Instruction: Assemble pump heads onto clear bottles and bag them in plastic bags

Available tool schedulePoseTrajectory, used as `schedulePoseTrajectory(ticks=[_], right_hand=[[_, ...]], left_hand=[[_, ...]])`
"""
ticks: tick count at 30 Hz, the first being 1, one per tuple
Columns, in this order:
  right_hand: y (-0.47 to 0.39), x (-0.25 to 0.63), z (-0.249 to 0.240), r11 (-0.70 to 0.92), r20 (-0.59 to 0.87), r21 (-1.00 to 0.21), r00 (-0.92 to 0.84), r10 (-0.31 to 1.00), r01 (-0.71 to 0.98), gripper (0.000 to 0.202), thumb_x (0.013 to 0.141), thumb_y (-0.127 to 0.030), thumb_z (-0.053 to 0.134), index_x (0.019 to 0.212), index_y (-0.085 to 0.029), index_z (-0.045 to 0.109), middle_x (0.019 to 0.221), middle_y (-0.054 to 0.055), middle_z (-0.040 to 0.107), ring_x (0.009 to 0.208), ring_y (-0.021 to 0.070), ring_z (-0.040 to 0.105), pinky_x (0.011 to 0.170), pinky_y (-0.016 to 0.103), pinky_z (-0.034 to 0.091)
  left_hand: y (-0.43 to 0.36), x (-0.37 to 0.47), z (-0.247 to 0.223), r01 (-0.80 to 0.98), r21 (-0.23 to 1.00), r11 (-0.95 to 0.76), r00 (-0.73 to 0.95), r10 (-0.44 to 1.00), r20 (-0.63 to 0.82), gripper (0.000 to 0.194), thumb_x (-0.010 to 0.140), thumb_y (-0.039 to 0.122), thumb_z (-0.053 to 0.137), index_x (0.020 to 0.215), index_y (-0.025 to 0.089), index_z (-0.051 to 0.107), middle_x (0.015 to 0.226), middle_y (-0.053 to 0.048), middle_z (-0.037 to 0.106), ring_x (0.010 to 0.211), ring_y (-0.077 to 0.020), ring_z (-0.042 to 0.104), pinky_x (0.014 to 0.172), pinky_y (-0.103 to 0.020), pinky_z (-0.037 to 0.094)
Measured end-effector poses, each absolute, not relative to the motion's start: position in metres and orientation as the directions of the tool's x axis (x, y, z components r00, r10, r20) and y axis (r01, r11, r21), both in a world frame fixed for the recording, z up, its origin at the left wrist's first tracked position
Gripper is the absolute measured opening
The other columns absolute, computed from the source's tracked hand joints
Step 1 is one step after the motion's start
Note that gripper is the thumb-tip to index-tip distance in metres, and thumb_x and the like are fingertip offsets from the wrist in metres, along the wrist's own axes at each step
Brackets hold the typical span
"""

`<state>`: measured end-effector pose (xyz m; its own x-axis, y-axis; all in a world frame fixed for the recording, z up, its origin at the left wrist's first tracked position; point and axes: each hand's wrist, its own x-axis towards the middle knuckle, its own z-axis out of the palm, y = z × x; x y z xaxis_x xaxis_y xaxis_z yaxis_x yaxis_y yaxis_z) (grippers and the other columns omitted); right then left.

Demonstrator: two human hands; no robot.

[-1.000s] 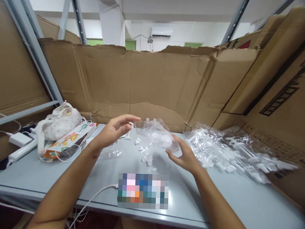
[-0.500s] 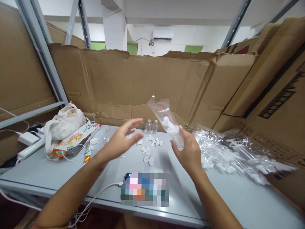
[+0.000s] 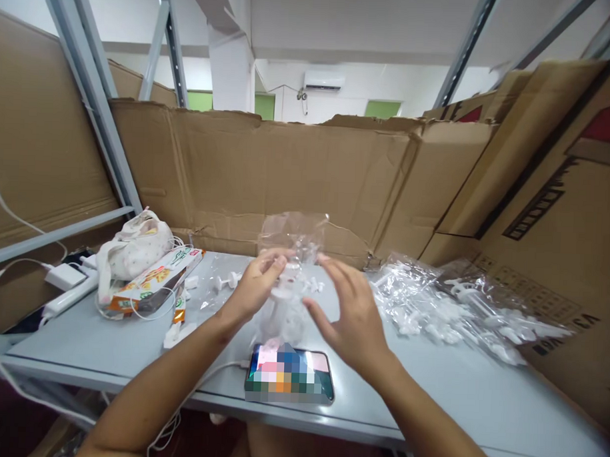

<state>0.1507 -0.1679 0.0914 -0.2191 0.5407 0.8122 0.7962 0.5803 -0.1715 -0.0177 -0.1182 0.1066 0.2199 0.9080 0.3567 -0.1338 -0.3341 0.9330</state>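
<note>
My left hand (image 3: 259, 281) pinches a small clear plastic bag (image 3: 289, 268) that hangs upright above the grey table (image 3: 429, 386), with white plastic pieces gathered in its lower end. Just right of the bag, my right hand (image 3: 351, 311) hovers with its fingers spread and holds nothing. Small white plastic caps (image 3: 308, 282) lie loose on the table behind the bag, partly hidden by my hands.
A phone (image 3: 290, 374) with a charging cable lies at the near edge. At left sit a white pouch (image 3: 134, 246), a snack packet (image 3: 150, 283) and a charger (image 3: 63, 277). A heap of clear bags of white parts (image 3: 457, 307) fills the right. Cardboard walls surround the table.
The bag passed from my right hand to my left hand and came lower, toward the middle. My right hand let go and spread its fingers. The camera tilted down, showing the whole phone.
</note>
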Motion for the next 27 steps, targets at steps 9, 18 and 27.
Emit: schedulePoseTrajectory(ticks=[9, 18, 27], right_hand=[[-0.143, 0.167, 0.108, 0.49, 0.485, -0.869, -0.078, 0.871, 0.061, 0.046, 0.078, -0.041, 0.063, 0.117, -0.021, 0.048, 0.072, 0.0, 0.064, 0.063, 0.0154, 0.062, 0.064, 0.031, 0.051], [-0.166, 0.166, 0.112, 0.684, 0.696, -0.704, -0.009, 0.718, 0.191, 0.005, 0.079, -0.024, 0.064, 0.083, -0.022, 0.064, 0.075, 0.0, 0.065, 0.062, 0.0127, 0.062, 0.059, 0.027, 0.05], [-0.176, 0.182, 0.123, 0.935, 0.846, -0.289, -0.403, 0.351, 0.207, 0.039, 0.087, -0.004, 0.044, 0.108, -0.029, 0.066, 0.082, 0.002, 0.068, 0.077, 0.015, 0.063, 0.065, 0.029, 0.051]], left_hand=[[-0.153, -0.024, 0.102, -0.033, 0.945, -0.327, 0.43, 0.848, 0.308, 0.038, 0.088, 0.046, 0.044, 0.095, 0.016, 0.067, 0.096, -0.008, 0.069, 0.091, -0.0203, 0.063, 0.081, -0.032, 0.047], [-0.157, -0.049, 0.118, 0.42, 0.563, -0.712, 0.309, 0.695, 0.649, 0.012, 0.087, 0.024, 0.052, 0.085, 0.018, 0.062, 0.08, -0.001, 0.062, 0.07, -0.013, 0.053, 0.065, -0.026, 0.043], [-0.164, -0.069, 0.127, 0.135, 0.421, -0.897, 0.434, 0.436, 0.788, 0.03, 0.089, 0.011, 0.044, 0.111, 0.024, 0.059, 0.082, -0.001, 0.064, 0.07, -0.011, 0.056, 0.067, -0.026, 0.046]])
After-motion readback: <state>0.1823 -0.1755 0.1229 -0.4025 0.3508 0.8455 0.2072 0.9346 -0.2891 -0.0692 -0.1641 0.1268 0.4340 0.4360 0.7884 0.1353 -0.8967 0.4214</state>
